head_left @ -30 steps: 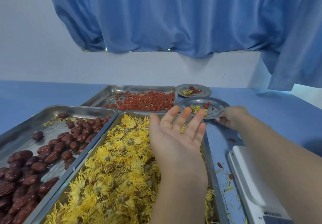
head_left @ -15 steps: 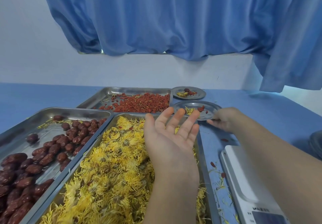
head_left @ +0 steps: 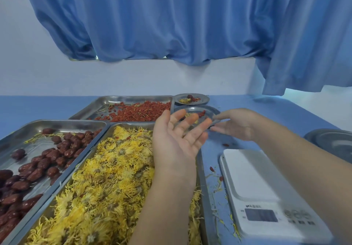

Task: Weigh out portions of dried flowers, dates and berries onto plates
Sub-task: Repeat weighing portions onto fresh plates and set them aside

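Flower tray (head_left: 202, 170) sits under the left hand (head_left: 176, 140), which is open, palm up, holding nothing. Scale (head_left: 253, 180) is bare, near-right of the plate (head_left: 214, 111). Right hand (head_left: 236, 124) pinches the plate's near rim, so it's the nearer one; move is probably back and right to the scale.

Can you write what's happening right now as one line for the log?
right hand: gripping near plate rim | left hand: open, palm up, over flower tray | scale: bare
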